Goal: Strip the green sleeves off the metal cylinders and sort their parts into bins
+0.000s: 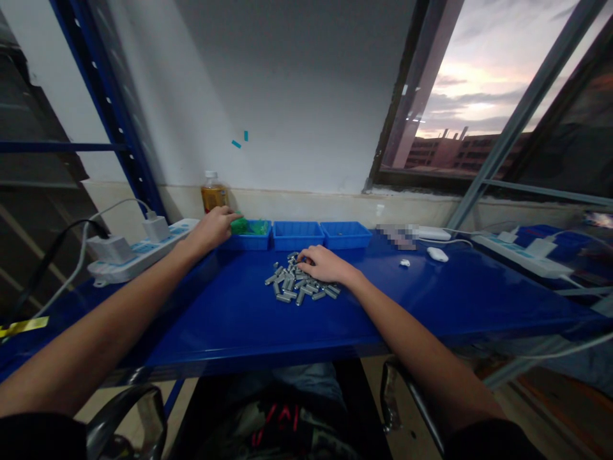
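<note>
A loose pile of small silvery metal cylinders (288,282) lies on the blue table. My right hand (324,264) is at the pile's upper right with its fingers curled down among the pieces; whatever is between the fingertips is hidden. At the left blue bin (251,242), my left hand (218,223) reaches over the near left corner, with at least the index finger stretched out. Green, shiny material (246,225) lies in that bin, close to the left fingertips. The left hand's lower fingers are partly hidden, and nothing shows in its grasp.
A middle blue bin (297,241) and a right blue bin (345,240) continue the row along the wall. A bottle of amber liquid (213,191) stands behind my left hand. Power strips (141,249) with plugs and cables flank both sides. A white earphone case (437,254) lies at right.
</note>
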`<state>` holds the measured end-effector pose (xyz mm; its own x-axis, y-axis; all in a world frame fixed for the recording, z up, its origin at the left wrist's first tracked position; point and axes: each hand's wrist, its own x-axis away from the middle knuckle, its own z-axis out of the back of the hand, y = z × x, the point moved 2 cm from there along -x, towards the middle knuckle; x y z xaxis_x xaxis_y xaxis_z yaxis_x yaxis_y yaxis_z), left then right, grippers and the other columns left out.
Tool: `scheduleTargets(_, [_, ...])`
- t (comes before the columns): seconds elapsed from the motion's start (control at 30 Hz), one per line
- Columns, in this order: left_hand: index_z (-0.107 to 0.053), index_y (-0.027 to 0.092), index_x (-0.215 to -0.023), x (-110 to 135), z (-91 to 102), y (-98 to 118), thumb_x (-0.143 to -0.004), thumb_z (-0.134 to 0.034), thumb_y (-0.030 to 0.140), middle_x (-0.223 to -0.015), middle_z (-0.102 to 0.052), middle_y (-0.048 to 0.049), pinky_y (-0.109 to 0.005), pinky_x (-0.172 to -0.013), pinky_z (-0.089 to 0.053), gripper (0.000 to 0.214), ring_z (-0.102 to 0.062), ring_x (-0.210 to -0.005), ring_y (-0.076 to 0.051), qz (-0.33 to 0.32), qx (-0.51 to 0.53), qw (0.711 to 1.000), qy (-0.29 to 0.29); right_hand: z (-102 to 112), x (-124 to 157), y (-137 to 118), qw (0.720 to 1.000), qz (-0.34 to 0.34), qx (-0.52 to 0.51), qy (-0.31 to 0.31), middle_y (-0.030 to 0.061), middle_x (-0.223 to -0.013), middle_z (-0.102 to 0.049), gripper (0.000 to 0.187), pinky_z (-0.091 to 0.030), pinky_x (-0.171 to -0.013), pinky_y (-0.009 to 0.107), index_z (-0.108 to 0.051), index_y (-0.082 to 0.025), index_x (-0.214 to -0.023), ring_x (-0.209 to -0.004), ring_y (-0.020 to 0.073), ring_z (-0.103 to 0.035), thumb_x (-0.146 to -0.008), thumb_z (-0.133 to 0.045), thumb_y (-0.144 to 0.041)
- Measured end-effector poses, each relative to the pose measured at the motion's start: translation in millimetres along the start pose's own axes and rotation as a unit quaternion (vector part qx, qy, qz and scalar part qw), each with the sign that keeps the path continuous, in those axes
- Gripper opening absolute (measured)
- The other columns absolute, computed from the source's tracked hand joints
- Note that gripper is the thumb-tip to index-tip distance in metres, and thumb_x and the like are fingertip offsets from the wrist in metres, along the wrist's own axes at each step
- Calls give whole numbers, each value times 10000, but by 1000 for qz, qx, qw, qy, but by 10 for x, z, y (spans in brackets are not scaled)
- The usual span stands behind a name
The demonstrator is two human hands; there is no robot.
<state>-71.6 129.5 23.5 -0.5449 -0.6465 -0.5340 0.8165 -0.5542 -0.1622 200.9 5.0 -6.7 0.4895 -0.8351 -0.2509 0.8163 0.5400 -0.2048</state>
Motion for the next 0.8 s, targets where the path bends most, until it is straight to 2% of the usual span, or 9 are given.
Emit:
scheduleTargets(0.07, [-613,164,-1154,130,133,251,-818,-405,157,-1083,-594,-129,-390,-889,-429,395,-538,-1002,-252,-5,20,995,97,-17,-10,-8,1000,3,5,9,58,-813,-632,194,-344,-741,271,-652,-140,-955,-790,155,-535,-865,-544,-272])
scheduleTargets(0.13, [-623,166,-1122,227,218,553,-854,-402,200,-1023,-598,-121,-386,-881,-433,349,-541,-979,-246,-35,54,992,104,-33,-20,-22,1000,6,5,27,54,-810,-626,192,-340,-767,278,-647,-135,-956,-799,155,-524,-866,-541,-267])
scheduleTargets(0.2, [-628,165,-1098,281,220,812,-868,-402,216,-968,-608,-102,-359,-859,-445,326,-563,-926,-222,-44,108,992,57,-40,-27,-42,999,7,-1,50,49,-805,-617,190,-338,-782,283,-641,-134,-958,-800,153,-514,-868,-538,-266])
scheduleTargets(0.27, [-633,170,-1088,310,121,984,-848,-457,235,-957,-618,-91,-333,-811,-460,305,-585,-875,-210,-67,157,984,-47,-41,-28,-65,998,9,-7,67,47,-806,-607,191,-337,-789,286,-638,-137,-958,-804,154,-503,-870,-535,-272])
scheduleTargets(0.4, [-645,186,-1061,351,-116,1059,-844,-456,216,-1006,-630,-77,-288,-821,-443,289,-586,-903,-182,-129,221,954,-156,-53,-34,-97,997,15,-18,77,45,-806,-597,182,-336,-782,286,-634,-140,-951,-791,151,-488,-871,-531,-267])
scheduleTargets(0.5, [-664,169,-944,337,-175,1028,-840,-464,240,-941,-645,-77,-287,-796,-434,236,-584,-869,-183,-120,248,950,-144,-84,-48,-116,996,17,-26,79,34,-770,-591,168,-334,-766,287,-630,-142,-935,-759,147,-482,-868,-534,-263])
scheduleTargets(0.6, [-663,157,-869,263,-161,1044,-809,-520,296,-853,-666,-71,-293,-746,-438,209,-596,-791,-187,-55,319,937,-134,-108,-58,-152,994,24,-39,98,30,-775,-585,187,-343,-767,292,-605,-148,-994,-776,155,-486,-856,-547,-261])
scheduleTargets(0.67, [-651,148,-818,195,-152,1092,-780,-567,348,-813,-675,-67,-293,-717,-446,220,-606,-751,-184,8,416,899,-138,-109,-55,-182,990,33,-49,128,40,-834,-582,262,-358,-777,295,-567,-151,-1073,-830,168,-491,-837,-569,-265])
scheduleTargets(0.8, [-559,145,-816,118,-160,1240,-679,-691,351,-742,-659,-37,-266,-650,-449,280,-607,-671,-148,95,623,761,-153,-98,-42,-226,981,56,-53,180,68,-943,-557,299,-379,-816,310,-538,-160,-1107,-913,185,-489,-819,-578,-233])
